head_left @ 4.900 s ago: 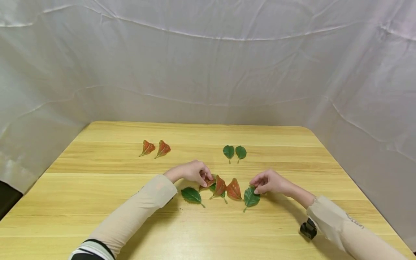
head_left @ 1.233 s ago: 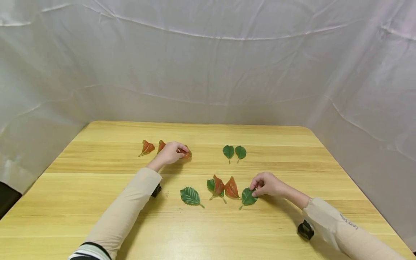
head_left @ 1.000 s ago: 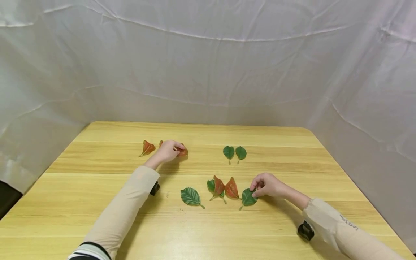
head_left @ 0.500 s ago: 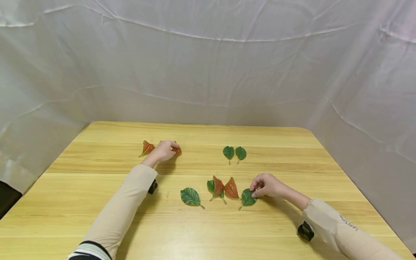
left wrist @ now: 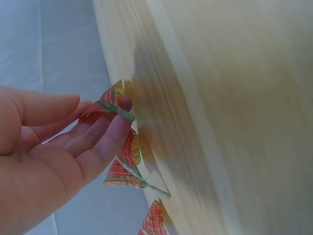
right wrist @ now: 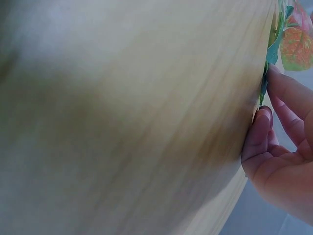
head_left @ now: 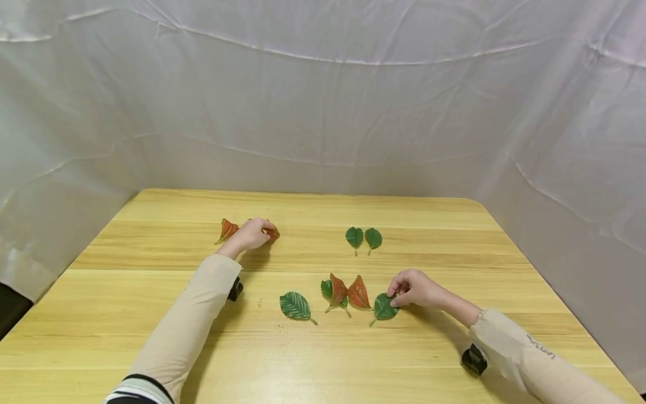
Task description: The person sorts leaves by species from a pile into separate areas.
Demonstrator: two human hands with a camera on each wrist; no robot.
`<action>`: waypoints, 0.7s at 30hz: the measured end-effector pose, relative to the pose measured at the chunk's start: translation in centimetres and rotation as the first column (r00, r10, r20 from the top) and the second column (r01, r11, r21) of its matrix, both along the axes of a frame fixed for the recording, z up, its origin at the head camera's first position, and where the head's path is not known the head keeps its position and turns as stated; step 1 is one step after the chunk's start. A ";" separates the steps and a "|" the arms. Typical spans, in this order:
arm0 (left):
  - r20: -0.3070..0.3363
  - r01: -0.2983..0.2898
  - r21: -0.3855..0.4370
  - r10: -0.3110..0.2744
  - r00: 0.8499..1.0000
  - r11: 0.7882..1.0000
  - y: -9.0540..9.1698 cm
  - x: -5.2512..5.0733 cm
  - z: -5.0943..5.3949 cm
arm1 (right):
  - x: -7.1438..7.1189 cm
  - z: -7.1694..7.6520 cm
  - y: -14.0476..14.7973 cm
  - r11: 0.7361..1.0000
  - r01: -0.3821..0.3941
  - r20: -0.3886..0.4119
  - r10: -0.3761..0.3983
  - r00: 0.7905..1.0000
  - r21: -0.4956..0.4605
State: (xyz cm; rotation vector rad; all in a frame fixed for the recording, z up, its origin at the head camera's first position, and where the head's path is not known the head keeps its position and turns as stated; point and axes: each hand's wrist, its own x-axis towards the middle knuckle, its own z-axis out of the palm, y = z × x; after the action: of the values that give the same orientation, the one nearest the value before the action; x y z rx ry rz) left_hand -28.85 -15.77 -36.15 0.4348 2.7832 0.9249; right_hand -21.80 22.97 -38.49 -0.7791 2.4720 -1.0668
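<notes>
My left hand is at the far left of the table, fingertips at a red leaf. In the left wrist view the thumb stands apart from this red leaf, whose green stem crosses in front of the fingers. Two more red leaves lie beside it; one red leaf shows at far left, the other mostly hidden by the hand. My right hand pinches the edge of a green leaf flat on the table. Touching its left side is a red leaf.
Another red leaf overlaps a green leaf at the middle. A ribbed green leaf lies to their left. Two green leaves stand farther back, one a rounded green leaf. A pale sheet encloses the table.
My left hand has carried a red leaf from the middle cluster to the far-left red leaves, lately shifting slightly left. My right hand stays on the green leaf, which has moved slightly left.
</notes>
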 end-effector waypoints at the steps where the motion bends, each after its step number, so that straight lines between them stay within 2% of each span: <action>1: 0.007 -0.003 0.005 0.003 1.000 1.000 0.0 0.0 0.0 | 0.0 0.0 0.0 1.000 0.000 0.001 0.000 1.000 0.001; 5: 0.027 -0.015 0.011 0.015 1.000 1.000 0.0 0.1 0.1 | 0.0 0.1 0.0 1.000 0.001 0.005 -0.001 1.000 0.000; 12: 0.010 -0.042 0.020 0.042 0.999 0.999 -0.1 0.4 0.3 | -0.1 0.1 0.0 1.000 0.000 0.001 0.000 1.000 0.001; 16: -0.048 -0.101 0.033 0.103 0.994 0.994 0.0 0.7 0.4 | -0.2 0.0 0.0 1.000 0.002 0.008 -0.002 1.000 0.001; 21: -0.118 -0.235 -0.013 0.232 0.966 0.972 0.2 1.5 0.8 | -0.2 0.0 0.0 1.000 0.002 0.010 -0.002 1.000 0.013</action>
State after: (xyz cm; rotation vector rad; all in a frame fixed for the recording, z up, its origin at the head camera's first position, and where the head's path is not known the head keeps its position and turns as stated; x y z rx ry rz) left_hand -27.39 -15.58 -35.32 0.1619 2.9971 0.9357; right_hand -21.99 23.01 -38.45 -0.7660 2.4692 -1.0513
